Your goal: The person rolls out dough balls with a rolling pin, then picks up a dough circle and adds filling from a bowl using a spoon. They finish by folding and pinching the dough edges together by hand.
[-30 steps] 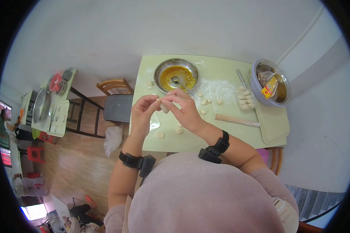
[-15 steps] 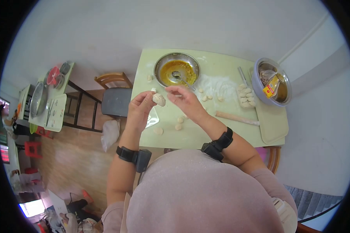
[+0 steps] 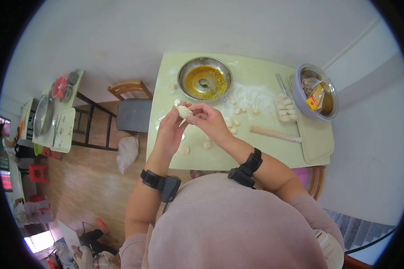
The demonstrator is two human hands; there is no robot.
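Dumpling [image 3: 183, 111]: pale, pleated dough parcel you hold pinched between both hands' fingertips.
Place: raised above the table's left part, near the filling bowl.

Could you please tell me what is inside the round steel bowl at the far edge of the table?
The round steel bowl holds yellow-orange filling and a metal spoon; the filling covers the bowl's bottom.

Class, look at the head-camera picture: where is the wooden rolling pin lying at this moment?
The rolling pin lies on the table's right half, just below the row of dough pieces and beside the tray.
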